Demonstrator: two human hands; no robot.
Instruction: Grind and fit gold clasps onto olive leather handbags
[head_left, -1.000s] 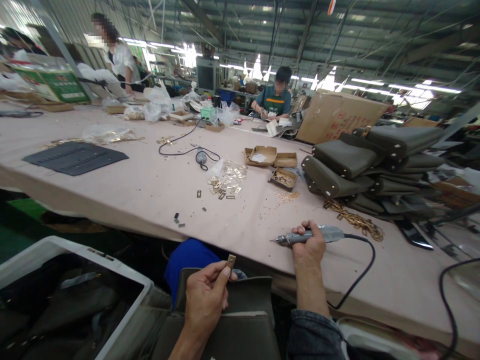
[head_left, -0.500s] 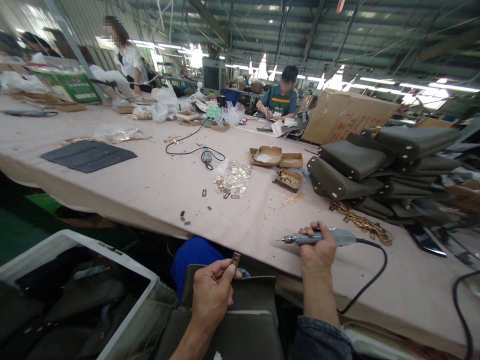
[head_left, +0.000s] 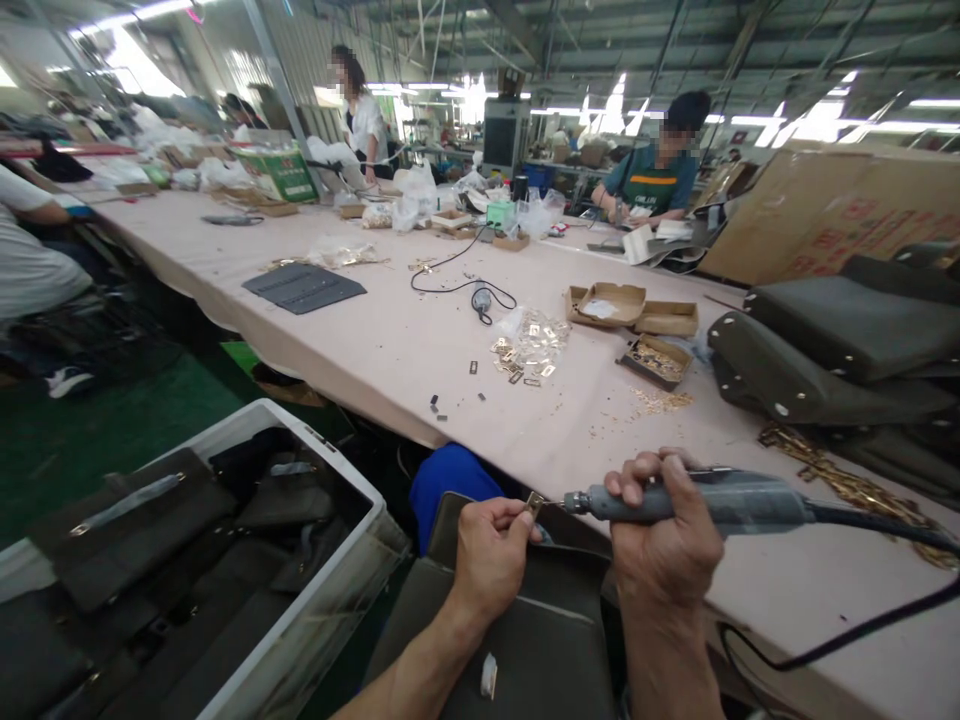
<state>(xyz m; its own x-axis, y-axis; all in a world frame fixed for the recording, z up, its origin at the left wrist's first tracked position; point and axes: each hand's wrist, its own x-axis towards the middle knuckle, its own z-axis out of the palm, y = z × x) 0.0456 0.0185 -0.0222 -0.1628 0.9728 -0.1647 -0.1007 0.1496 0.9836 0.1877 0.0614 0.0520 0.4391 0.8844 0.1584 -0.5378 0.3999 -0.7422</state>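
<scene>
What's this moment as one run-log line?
left hand: pinches metal fitting | right hand: grips rotary tool, tip pointed at fitting | under hands: dark bag | beyond: table with loose fittings

Small clasp [head_left: 535, 503]: shiny brass-toned metal; rotary tool [head_left: 705, 500]: matt grey plastic body, dark rubbery cable. Bag [head_left: 525, 640] and stacked bags [head_left: 840, 350]: smooth matt olive leather-like material. Table [head_left: 390, 350] is covered in matt pinkish sheet; small boxes [head_left: 607, 303] are made of plain cardboard.
</scene>
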